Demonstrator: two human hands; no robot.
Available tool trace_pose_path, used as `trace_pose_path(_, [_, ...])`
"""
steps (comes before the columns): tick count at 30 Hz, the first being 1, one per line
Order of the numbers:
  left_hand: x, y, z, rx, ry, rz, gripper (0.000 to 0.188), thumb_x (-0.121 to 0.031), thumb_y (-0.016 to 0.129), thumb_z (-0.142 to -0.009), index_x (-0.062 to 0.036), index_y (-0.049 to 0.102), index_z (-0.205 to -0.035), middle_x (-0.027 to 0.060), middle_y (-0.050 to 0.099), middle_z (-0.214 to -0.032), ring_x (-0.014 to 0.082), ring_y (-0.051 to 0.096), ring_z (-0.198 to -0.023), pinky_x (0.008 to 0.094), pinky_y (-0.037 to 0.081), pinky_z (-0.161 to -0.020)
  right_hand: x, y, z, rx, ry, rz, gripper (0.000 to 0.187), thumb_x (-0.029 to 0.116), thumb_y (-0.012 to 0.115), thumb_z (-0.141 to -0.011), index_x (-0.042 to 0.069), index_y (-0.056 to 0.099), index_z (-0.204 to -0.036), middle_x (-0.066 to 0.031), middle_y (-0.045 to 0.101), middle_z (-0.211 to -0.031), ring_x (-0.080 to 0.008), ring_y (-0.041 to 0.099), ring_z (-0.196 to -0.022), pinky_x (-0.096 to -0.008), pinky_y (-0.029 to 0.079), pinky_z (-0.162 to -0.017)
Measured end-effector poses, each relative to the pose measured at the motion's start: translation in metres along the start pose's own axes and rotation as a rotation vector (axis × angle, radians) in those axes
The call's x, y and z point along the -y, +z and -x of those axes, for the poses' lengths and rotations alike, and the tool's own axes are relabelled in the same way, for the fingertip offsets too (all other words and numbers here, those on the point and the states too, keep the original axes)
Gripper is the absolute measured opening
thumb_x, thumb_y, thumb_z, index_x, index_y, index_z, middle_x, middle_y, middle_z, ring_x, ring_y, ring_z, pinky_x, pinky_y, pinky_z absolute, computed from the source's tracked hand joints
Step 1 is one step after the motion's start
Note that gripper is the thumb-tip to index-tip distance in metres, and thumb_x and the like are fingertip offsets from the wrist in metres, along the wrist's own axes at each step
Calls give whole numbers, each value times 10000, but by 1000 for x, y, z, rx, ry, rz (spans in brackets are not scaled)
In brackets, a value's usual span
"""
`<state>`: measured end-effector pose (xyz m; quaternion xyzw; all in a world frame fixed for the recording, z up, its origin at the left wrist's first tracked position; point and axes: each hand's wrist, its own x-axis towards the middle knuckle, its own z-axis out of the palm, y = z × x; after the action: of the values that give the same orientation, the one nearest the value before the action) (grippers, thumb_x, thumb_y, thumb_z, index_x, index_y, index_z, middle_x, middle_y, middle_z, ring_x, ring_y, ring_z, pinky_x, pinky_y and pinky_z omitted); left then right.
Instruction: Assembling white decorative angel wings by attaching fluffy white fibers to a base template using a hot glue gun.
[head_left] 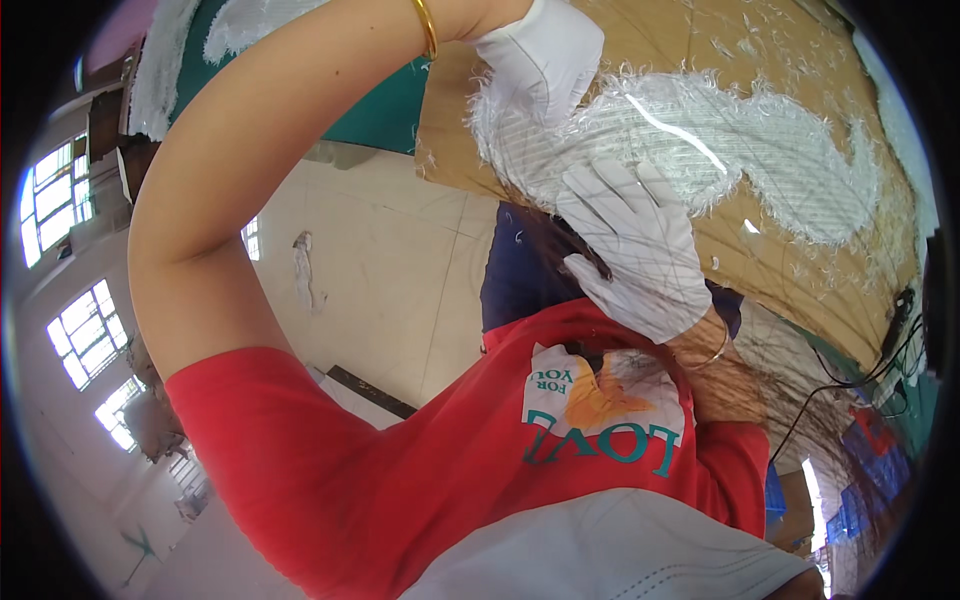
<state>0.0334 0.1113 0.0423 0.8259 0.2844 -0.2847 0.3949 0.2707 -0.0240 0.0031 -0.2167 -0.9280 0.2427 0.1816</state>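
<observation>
A wavy white fabric piece (790, 160) with frayed, fringed edges and fine ribbing lies across brown cardboard (450, 140). A narrow bright white strip (675, 132) shows on it. My left hand (545, 55), in a white glove, reaches over from the far side onto the fabric's left end. Its fingers are bunched and point down; whatever may be between them is hidden. Also gloved in white, my right hand (640, 250) lies flat with fingers spread, the tips on the fabric's near edge and the palm just off the cardboard's near side.
Loose white threads (770, 40) are scattered over the cardboard. Under it, a green surface (375, 115) shows at left, with more white fringed material (240, 30) on it. Black cables (890, 370) hang at the right edge. Pale floor tiles (390, 240) lie below.
</observation>
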Motion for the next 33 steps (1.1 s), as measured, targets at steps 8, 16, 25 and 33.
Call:
trace_pose_path(8, [1, 7, 9, -209, 3, -81, 294, -309, 685, -790, -22, 749, -797, 249, 669, -748, 386, 594, -617, 454, 484, -615, -3, -3, -5, 57, 3, 10, 595, 219, 784, -710, 43, 620, -1255, -93, 585, -1344, -290, 506, -1313, -451, 399, -1068])
trace_pose_path(16, [-8, 12, 11, -216, 19, -235, 199, -244, 673, -770, -64, 755, -748, 203, 707, -765, 369, 654, -634, 456, 498, -602, 1, -4, -5, 67, -2, 30, 584, 228, 758, -751, 49, 616, -1289, -86, 583, -1358, -287, 484, -1344, -456, 377, -1107])
trace_pose_path(25, [-72, 110, 37, -676, -354, -758, 274, -174, 667, -763, -68, 675, -1016, 93, 691, -1014, 282, 634, -999, 368, 480, -983, -5, 3, -3, 211, 73, 1, 644, 271, 721, -842, 118, 555, -1445, -85, 534, -1481, -291, 409, -1445, -484, 252, -1224])
trace_pose_path(33, [-68, 140, 15, -1196, -266, -529, 178, -174, 699, -762, -77, 635, -898, 74, 637, -878, 232, 628, -910, 425, 475, -947, -3, 4, 3, 233, 106, 64, 676, 298, 700, -877, 163, 502, -1509, -51, 490, -1549, -254, 365, -1494, -479, 214, -1253])
